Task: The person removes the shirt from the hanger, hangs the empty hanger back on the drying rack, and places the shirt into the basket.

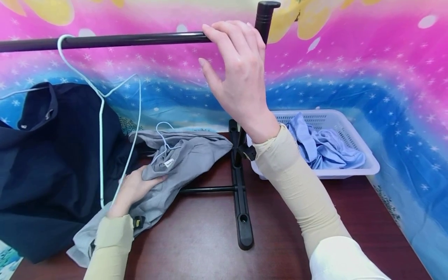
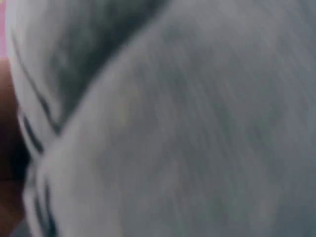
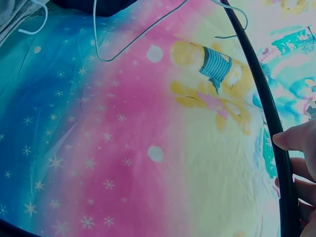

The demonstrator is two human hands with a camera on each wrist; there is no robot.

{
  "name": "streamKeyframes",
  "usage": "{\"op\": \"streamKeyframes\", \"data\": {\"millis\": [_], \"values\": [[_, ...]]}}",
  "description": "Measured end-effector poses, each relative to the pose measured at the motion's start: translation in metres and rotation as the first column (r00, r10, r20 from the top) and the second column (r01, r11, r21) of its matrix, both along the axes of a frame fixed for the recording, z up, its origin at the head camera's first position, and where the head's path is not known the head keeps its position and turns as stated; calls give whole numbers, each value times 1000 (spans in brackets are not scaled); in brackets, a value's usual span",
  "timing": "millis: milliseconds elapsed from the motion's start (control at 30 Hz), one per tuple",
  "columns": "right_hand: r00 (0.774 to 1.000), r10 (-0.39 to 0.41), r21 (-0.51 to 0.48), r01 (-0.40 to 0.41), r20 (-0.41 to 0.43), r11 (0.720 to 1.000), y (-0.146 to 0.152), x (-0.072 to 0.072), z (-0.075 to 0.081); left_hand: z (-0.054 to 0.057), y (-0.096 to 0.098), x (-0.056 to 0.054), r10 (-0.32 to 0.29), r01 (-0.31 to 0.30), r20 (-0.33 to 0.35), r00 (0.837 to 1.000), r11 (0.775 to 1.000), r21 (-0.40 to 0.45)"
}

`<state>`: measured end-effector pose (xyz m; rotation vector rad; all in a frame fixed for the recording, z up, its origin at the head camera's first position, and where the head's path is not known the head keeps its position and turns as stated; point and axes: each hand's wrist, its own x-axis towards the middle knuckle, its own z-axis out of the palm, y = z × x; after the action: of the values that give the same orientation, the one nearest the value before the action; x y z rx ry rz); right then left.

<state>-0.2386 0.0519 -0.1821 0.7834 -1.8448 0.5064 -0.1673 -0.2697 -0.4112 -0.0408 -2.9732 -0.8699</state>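
In the head view, my left hand [image 1: 134, 190] grips a grey shirt [image 1: 196, 155] just below its collar, thumb on the outside and fingers hidden in the cloth. A light blue hanger [image 1: 162, 134] sits inside that collar, its hook free of the bar. Blurred grey cloth [image 2: 173, 133] fills the left wrist view. My right hand [image 1: 241, 66] is at the right end of a clothes rack's black bar [image 1: 140, 39]. In the right wrist view its fingers [image 3: 301, 168] reach over the bar, with the thumb held apart below in the head view.
An empty light hanger [image 1: 102, 151] hangs from the bar, beside a dark navy garment [image 1: 63, 163] at left. The rack's black foot [image 1: 241, 206] stands on the brown table [image 1: 196, 241]. A white basket [image 1: 372, 165] with a blue garment [image 1: 325, 147] sits at back right.
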Motion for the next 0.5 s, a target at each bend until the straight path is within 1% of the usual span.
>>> {"op": "streamKeyframes", "data": {"millis": [67, 100, 133, 233, 267, 367, 433, 500], "values": [[1000, -2, 3, 2, 2, 1000, 0, 0, 0, -4, 4, -2, -24, 24, -89, 996, 1000, -3], [1000, -3, 4, 3, 3, 1000, 0, 0, 0, -5, 6, -3, -33, 33, -127, 991, 999, -2], [1000, -2, 3, 2, 3, 1000, 1, 0, 0, -6, 7, -4, -39, 41, -150, 988, 999, 6], [1000, 0, 1, 0, -2, 1000, 1, -1, 0, -8, 12, -7, -67, 75, -155, 986, 996, 45], [1000, 1, 2, -1, -2, 1000, 1, -1, 0, -9, 13, -8, -76, 84, -154, 985, 995, 47], [1000, 6, 20, -6, 5, 1000, 3, 0, 0, -6, 16, -10, -105, 116, -149, 983, 991, 69], [1000, 16, 47, -17, 24, 999, 5, 2, 1, -3, 17, -10, -130, 145, -173, 976, 986, 79], [998, 52, 60, -55, 42, 997, 8, 6, 1, 0, 17, -9, -148, 169, -202, 968, 981, 92]]}}
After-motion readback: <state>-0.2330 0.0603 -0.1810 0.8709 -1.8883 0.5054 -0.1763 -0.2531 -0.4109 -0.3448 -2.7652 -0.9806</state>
